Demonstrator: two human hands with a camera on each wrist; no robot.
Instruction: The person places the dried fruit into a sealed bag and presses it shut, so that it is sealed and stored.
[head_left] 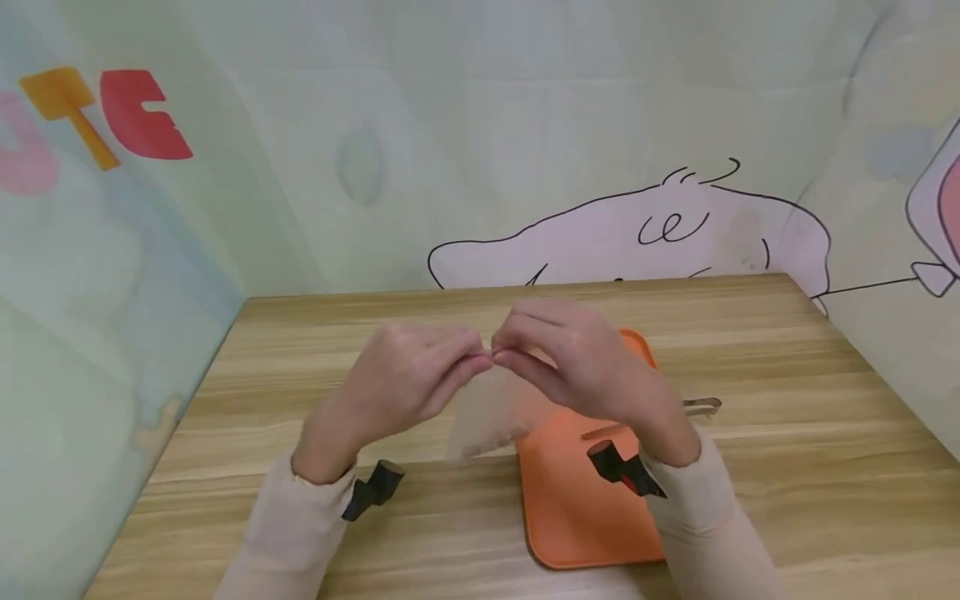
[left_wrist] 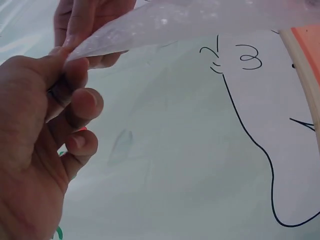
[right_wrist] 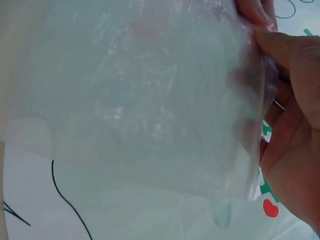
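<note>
A clear plastic bag [head_left: 480, 412] hangs from both hands above the table, its lower edge beside the orange tray. Small brownish lumps show along its bottom, too blurred to name. My left hand [head_left: 408, 371] pinches the bag's upper edge between thumb and index finger. Right against it, the right hand [head_left: 573, 358] pinches the same edge, and the fingertips of both hands nearly meet. In the left wrist view the film [left_wrist: 200, 22] stretches away from the pinch. The right wrist view shows the wrinkled bag [right_wrist: 150, 100] spread wide, with right-hand fingers seen through it.
An orange tray [head_left: 585, 521] with a raised rim lies on the wooden table [head_left: 787, 500], under the right forearm. A metal tool with a looped end [head_left: 702, 406] sticks out past the right wrist; a toothed strip [head_left: 600, 432] shows on the tray. A printed curtain stands behind.
</note>
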